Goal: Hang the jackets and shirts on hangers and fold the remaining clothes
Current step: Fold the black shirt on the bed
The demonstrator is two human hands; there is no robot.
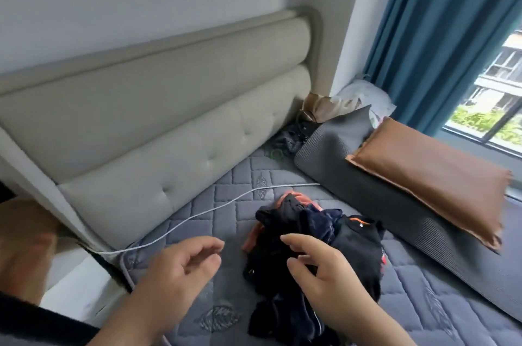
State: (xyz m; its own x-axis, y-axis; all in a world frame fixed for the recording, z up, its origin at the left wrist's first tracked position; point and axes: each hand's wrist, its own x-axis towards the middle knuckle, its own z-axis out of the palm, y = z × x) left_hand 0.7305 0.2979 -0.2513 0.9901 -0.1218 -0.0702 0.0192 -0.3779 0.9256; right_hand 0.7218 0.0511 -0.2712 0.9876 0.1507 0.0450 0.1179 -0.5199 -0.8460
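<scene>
Clothes pile (308, 235): one heap of dark garments with orange showing, on the mattress (423, 303), at 6 o'clock from centre.
Pillows: two at 3 o'clock, a brown pillow (423, 173) lying on a grey pillow (333, 145).
Cable (197, 214): one, white, at 10 o'clock of the pile.
Writing: white marks on an orange patch (357, 222), too blurred to read.
Left hand (180, 269): loosely curled, empty, beside the pile.
Right hand (319, 269): fingers relaxed over the pile; contact unclear.

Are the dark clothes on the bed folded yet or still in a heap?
In a heap: the dark clothes lie crumpled and tangled on the mattress, orange fabric poking out, no neat folds visible.
</scene>
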